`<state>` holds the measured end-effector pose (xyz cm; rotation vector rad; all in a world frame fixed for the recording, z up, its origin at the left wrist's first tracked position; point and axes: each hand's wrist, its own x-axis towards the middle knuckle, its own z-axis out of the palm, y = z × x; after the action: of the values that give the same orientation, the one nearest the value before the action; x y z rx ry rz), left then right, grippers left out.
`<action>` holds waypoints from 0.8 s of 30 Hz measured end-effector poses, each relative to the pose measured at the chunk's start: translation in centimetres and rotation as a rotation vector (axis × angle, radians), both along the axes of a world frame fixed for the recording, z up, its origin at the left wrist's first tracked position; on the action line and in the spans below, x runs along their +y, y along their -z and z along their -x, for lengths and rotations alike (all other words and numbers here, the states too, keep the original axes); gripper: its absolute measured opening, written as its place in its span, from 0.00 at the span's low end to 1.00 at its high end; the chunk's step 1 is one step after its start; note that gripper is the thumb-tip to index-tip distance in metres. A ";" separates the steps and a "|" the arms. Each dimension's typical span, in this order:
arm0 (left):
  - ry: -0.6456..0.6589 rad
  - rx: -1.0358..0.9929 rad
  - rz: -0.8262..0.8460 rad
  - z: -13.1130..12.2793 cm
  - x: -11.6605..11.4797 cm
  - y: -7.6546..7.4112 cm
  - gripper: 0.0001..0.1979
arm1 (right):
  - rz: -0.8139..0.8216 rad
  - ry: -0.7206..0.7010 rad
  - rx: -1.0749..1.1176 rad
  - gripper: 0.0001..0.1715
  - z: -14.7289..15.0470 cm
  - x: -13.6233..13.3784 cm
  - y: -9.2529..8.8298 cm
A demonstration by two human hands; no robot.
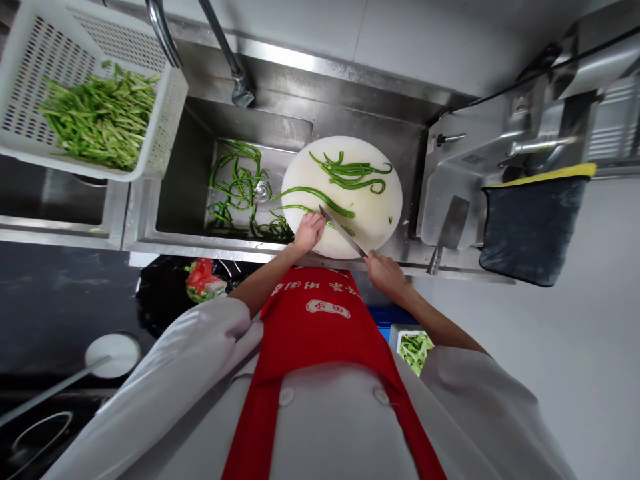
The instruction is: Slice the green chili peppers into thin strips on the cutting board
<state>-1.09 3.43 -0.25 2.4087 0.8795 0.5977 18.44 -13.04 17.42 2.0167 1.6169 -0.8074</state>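
Note:
On the round white cutting board [370, 220], my left hand [309, 231] presses curled fingers onto a long green chili pepper [293, 207]. My right hand [384, 272] grips the handle of a kitchen knife [343, 231]. Its blade slants up and left across the board, the tip close to my left fingers and over the held pepper. Just above lies another long green pepper [320, 195]. Several curled green peppers [353, 172] are bunched near the top of the board. How my left fingertips meet the pepper is partly hidden by the hand.
Left of the board, the steel sink [183, 180] holds loose green peppers [235, 183]. A white perforated basket [173, 127] of sliced green pieces stands farther left. To the right are a cleaver [453, 227] and a dark cloth [533, 227]. A faucet [241, 87] hangs above the sink.

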 end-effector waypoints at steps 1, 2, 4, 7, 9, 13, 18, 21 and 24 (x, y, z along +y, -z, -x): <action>0.002 -0.002 0.003 0.0 -0.1 0.0 0.16 | 0.001 0.002 0.000 0.23 0.3 0.2 0.2; 0.003 -0.004 0.004 0.0 -0.1 -0.1 0.16 | 0.005 0.010 -0.003 0.23 0.6 0.4 0.5; 0.002 -0.003 0.005 0.0 -0.1 -0.2 0.16 | 0.014 0.035 -0.005 0.23 1.1 1.0 1.2; 0.004 -0.010 0.003 0.2 0.0 -0.2 0.16 | 0.028 0.046 -0.002 0.24 1.3 1.6 1.6; 0.002 -0.017 0.009 0.1 -0.1 -0.2 0.16 | 0.016 0.033 -0.006 0.24 1.0 1.6 1.3; -0.005 -0.034 0.028 0.0 -0.2 -0.1 0.16 | -0.001 0.014 0.009 0.24 0.7 1.3 1.3; -0.078 -0.037 0.013 1.2 1.1 -0.1 0.14 | 0.010 0.066 0.030 0.23 1.6 1.6 2.8; -0.088 -0.014 -0.018 2.0 2.3 0.0 0.14 | 0.009 0.074 0.047 0.23 1.4 1.9 2.6; -0.052 0.001 -0.027 2.2 2.8 0.1 0.14 | -0.010 0.061 0.050 0.24 1.0 1.9 1.4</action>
<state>-3.34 6.18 -0.32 2.4171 0.9422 0.6323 17.45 -11.12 16.01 2.0772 1.5962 -0.8798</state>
